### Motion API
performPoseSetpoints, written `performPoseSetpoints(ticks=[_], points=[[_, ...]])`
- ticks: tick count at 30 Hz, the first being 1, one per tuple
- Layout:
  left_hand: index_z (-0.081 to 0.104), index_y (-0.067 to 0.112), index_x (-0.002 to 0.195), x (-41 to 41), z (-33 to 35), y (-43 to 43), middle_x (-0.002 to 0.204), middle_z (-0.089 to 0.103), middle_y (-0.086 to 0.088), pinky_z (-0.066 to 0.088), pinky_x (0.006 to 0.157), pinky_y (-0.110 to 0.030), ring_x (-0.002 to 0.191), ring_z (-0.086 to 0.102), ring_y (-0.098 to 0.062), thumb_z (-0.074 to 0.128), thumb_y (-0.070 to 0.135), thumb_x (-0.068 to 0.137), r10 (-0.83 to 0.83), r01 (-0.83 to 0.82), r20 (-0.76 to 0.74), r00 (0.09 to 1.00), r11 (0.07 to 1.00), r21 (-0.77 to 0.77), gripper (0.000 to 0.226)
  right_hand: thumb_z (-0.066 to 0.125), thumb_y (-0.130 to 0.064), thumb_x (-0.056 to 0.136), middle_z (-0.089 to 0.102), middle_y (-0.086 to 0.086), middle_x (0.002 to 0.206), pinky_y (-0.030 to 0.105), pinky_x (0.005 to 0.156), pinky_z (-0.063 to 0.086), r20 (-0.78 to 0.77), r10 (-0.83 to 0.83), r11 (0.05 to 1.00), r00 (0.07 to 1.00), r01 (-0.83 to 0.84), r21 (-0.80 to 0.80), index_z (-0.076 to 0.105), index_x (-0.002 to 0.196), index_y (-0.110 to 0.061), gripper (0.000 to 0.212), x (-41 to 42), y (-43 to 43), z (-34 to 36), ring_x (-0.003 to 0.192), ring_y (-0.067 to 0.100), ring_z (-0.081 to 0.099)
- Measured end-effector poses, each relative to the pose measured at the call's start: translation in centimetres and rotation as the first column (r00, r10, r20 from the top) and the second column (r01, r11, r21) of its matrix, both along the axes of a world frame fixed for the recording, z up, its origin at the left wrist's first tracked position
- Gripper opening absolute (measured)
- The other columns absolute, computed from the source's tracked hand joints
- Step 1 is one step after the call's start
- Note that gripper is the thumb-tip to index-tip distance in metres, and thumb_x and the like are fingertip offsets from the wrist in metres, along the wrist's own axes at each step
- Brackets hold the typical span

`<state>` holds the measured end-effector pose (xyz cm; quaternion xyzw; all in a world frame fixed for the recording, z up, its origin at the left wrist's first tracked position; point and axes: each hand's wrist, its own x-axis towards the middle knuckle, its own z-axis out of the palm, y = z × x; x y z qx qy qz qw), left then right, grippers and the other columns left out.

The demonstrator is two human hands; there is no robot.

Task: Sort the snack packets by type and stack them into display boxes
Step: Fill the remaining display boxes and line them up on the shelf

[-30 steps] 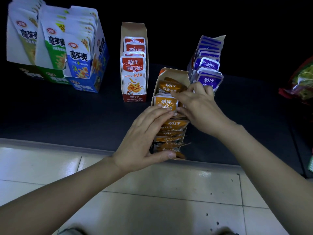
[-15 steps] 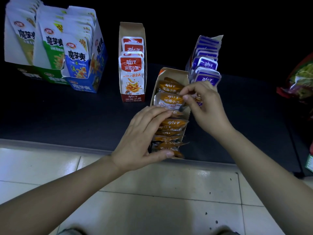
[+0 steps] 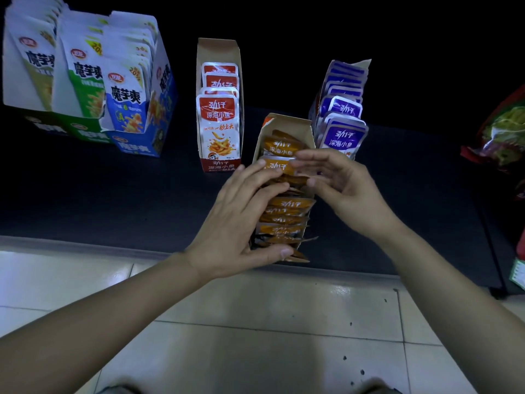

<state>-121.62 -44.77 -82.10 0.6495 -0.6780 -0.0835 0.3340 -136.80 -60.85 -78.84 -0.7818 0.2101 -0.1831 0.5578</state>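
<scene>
over orange display box (image 3: 284, 120): left hand (image 3: 241, 220) spread, bracing orange packets (image 3: 287, 211) upright; right hand (image 3: 338, 180) open, fingertips nudging front packet (image 3: 277, 165) square, gripping nothing.

Dark mat (image 3: 113, 200) on pale tiled floor (image 3: 255, 336)

The mat's near edge meets glossy tiles; a red-trimmed bag (image 3: 502, 137) rests at its right edge.

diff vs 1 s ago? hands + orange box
The right hand drew back from pinching the orange packets and now hovers open beside them. The left hand slid its fingertips up the row and still braces the orange box with its thumb at the near end. The red box and purple box are unchanged.
</scene>
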Motion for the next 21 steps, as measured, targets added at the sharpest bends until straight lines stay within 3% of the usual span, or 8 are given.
performPoseSetpoints(ticks=[5,9,13,16,21], points=[[0.043,0.008,0.14,-0.1,0.0,0.0,0.154,0.029,-0.008,0.02,0.115,-0.056,0.149,0.014,-0.024,0.044,0.067,0.087,0.003,-0.003,-0.014,1.0,1.0,0.002,0.079,0.062,-0.009,0.094,0.071,-0.004,0.107,0.035,0.091,0.055,-0.069,-0.147,0.95,0.987,0.122,-0.289,0.07,0.112,-0.015,0.021,0.0,-0.3,-0.3,0.105,0.006,0.065],[0.045,0.009,0.139,-0.1,0.2,-0.1,0.157,0.024,-0.011,0.02,0.114,-0.059,0.149,0.013,-0.027,0.043,0.067,0.087,0.012,-0.012,0.007,1.0,1.0,0.009,0.078,0.059,-0.012,0.096,0.07,-0.003,0.104,0.029,0.086,0.054,-0.062,-0.109,0.925,0.992,0.078,-0.371,0.071,0.108,-0.014,0.017,0.5,-0.5,0.5,0.103,0.007,0.064],[0.043,0.009,0.141,-0.1,0.3,0.0,0.16,0.018,-0.011,0.018,0.114,-0.06,0.15,0.006,-0.028,0.046,0.065,0.087,-0.009,0.009,0.006,1.0,1.0,0.013,0.078,0.053,-0.012,0.099,0.07,0.001,0.103,0.032,0.082,0.054,-0.081,-0.027,0.956,0.996,0.002,-0.294,0.066,0.108,-0.01,0.016,0.1,0.2,0.1,0.1,0.012,0.065],[0.042,0.007,0.142,0.0,0.4,-0.1,0.16,0.017,-0.011,0.018,0.114,-0.06,0.15,0.004,-0.029,0.047,0.063,0.087,-0.011,0.011,0.018,1.0,1.0,0.006,0.079,0.052,-0.007,0.099,0.071,0.0,0.103,0.026,0.083,0.053,0.013,-0.036,0.977,0.999,0.038,-0.208,0.065,0.11,-0.008,0.017,-0.3,0.8,-0.2,0.1,0.011,0.066],[0.041,0.005,0.142,0.0,0.0,-0.1,0.157,0.023,-0.012,0.02,0.114,-0.059,0.15,0.008,-0.029,0.043,0.065,0.089,-0.004,0.004,0.004,1.0,1.0,-0.002,0.08,0.054,-0.008,0.098,0.072,-0.002,0.105,0.022,0.086,0.051,0.008,-0.06,0.996,0.998,0.061,-0.068,0.064,0.113,-0.008,0.018,-0.4,0.7,-0.6,0.103,0.008,0.066]])
